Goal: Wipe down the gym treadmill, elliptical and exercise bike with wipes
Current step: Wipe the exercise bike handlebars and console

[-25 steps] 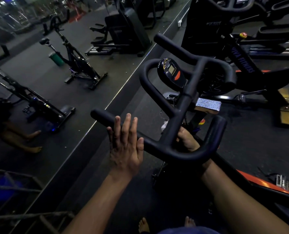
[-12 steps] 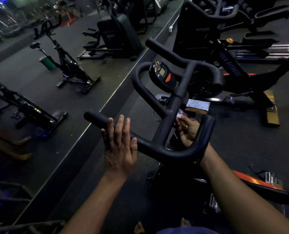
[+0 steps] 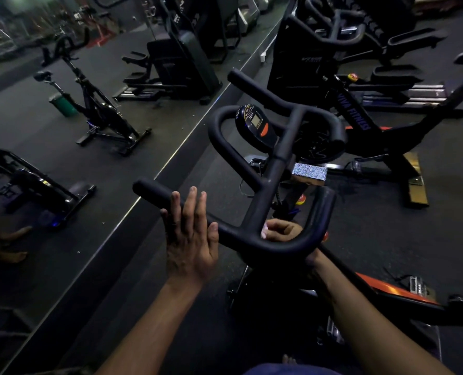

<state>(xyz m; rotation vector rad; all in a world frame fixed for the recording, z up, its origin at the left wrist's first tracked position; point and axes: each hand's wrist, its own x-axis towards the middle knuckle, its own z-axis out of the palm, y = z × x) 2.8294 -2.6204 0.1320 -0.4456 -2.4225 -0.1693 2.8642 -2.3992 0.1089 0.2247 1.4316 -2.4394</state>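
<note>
Left hand (image 3: 189, 239) flat, fingers straight and together, bracing the black padded bike handlebar (image 3: 254, 234); right hand (image 3: 281, 231) under the near loop, curled on what looks like a pale wipe (image 3: 264, 230), mostly hidden; step: bike handlebars; next probably needs wiping out along the loop.

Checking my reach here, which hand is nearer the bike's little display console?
Right. The right hand sits under the handlebar's centre stem, below the console; the left hand rests flat on the left grip, farther off.
</note>
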